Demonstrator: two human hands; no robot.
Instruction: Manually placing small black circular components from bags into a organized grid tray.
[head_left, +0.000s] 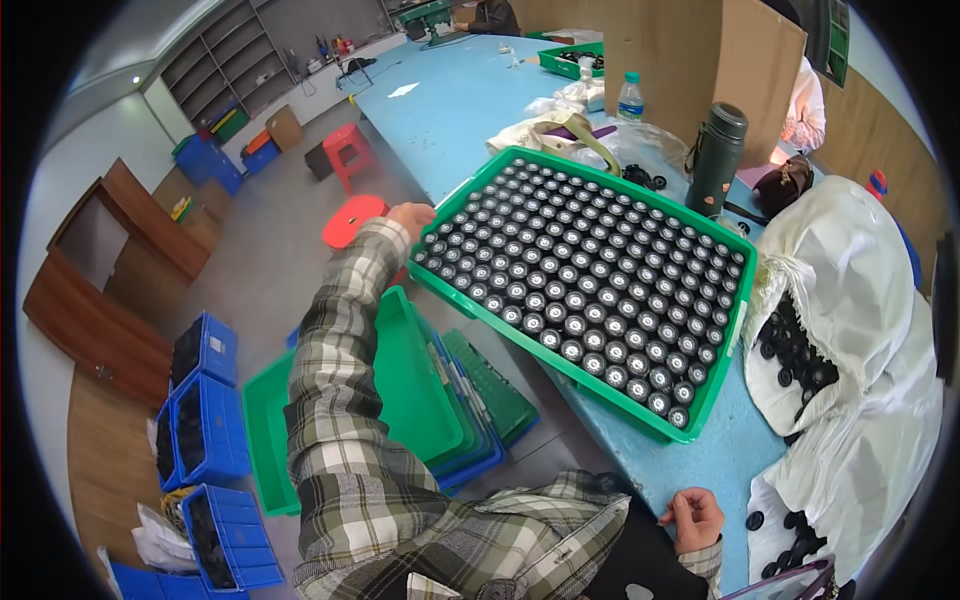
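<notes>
Pale blue tabletop runs back through a workroom, a red stool and shelving beyond its left side. On it sits the green tray, packed with rows of round black parts with silvery centres, its left end seeming to jut past the table edge above stacked bins.

The left hand touches that end; I cannot tell whether its fingers close around the rim. The right hand is curled narrow at the near edge, well apart from the tray, with nothing visible in it.

With weight over the edge and one hand on it, the tray could tip if pulled or pressed there, sliding the loose-looking parts floorward. Shoved backward, it could knock the dark flask; shoved right, it could bump the open white sack and scatter its black pieces
</notes>
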